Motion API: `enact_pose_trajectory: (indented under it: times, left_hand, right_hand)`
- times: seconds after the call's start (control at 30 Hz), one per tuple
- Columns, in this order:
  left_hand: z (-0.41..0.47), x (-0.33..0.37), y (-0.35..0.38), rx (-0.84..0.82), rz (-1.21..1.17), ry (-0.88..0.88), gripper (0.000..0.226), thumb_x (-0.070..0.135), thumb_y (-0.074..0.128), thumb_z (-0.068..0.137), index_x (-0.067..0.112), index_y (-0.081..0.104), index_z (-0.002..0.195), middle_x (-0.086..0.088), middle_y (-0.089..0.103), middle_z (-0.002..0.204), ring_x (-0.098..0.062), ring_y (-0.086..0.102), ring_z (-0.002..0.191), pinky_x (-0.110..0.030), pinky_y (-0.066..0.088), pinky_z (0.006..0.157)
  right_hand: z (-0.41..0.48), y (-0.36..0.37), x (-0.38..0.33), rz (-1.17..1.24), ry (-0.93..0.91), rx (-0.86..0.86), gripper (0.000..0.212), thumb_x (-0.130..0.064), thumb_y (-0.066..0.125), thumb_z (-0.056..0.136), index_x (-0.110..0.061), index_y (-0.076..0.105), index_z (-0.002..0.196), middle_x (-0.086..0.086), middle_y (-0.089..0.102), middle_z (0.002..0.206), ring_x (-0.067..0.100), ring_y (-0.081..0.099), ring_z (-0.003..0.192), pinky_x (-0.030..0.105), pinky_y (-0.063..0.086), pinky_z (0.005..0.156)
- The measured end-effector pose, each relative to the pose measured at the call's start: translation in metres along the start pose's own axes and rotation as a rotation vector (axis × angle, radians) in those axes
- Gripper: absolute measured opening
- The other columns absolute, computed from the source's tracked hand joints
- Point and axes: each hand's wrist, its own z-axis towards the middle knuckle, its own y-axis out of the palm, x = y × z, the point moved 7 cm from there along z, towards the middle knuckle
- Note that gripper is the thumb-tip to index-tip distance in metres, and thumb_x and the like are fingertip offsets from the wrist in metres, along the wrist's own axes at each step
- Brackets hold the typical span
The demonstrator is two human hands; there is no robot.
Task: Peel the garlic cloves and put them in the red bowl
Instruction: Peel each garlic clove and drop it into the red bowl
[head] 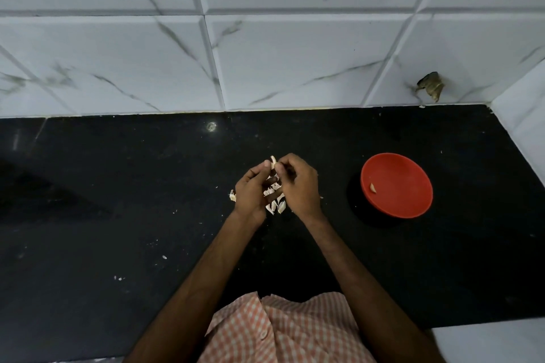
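Centrally, a papery clove [273, 161] between left hand [250, 188] and right hand [298, 186]

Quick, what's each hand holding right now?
Left hand: pinches the garlic clove at its fingertips.
Right hand: pinches the same garlic clove from the other side.

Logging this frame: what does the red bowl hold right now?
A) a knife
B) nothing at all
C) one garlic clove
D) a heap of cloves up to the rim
C: a single pale clove lies inside the red bowl, close to its left wall, and the rest of the bowl's inside shows bare red.
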Motion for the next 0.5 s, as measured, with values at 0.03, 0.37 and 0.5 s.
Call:
enact_pose_trajectory:
  times: [0.03,0.37,0.5]
  left_hand:
    - [0.000,0.001,0.000,-0.013,0.035,0.004,0.013,0.012,0.061,0.099,0.003,0.066,0.108,0.001,0.071,0.075,-0.006,0.069,0.064,-0.028,0.059,0.057]
    - [0.003,0.014,-0.008,-0.070,0.405,0.111,0.017,0.011,0.063,0.098,0.003,0.071,0.111,0.001,0.072,0.084,-0.007,0.063,0.069,-0.027,0.054,0.054]
    - [0.007,0.011,-0.014,-0.044,0.233,-0.003,0.018,0.013,0.059,0.100,0.006,0.069,0.114,0.001,0.072,0.088,-0.009,0.062,0.071,-0.029,0.056,0.056]
  right_hand:
    - [0.002,0.000,0.005,0.059,0.048,0.008,0.013,-0.008,0.064,0.096,-0.009,0.063,0.083,-0.004,0.063,0.077,0.012,0.060,0.072,0.032,0.051,0.066]
    - [0.003,-0.007,0.007,0.051,-0.016,0.036,0.007,-0.007,0.066,0.095,-0.010,0.066,0.089,-0.004,0.064,0.085,0.011,0.062,0.079,0.032,0.054,0.071]
    - [0.005,-0.010,0.009,0.074,-0.010,0.046,0.007,-0.007,0.066,0.096,-0.008,0.065,0.089,-0.002,0.064,0.084,0.012,0.062,0.079,0.031,0.053,0.070]
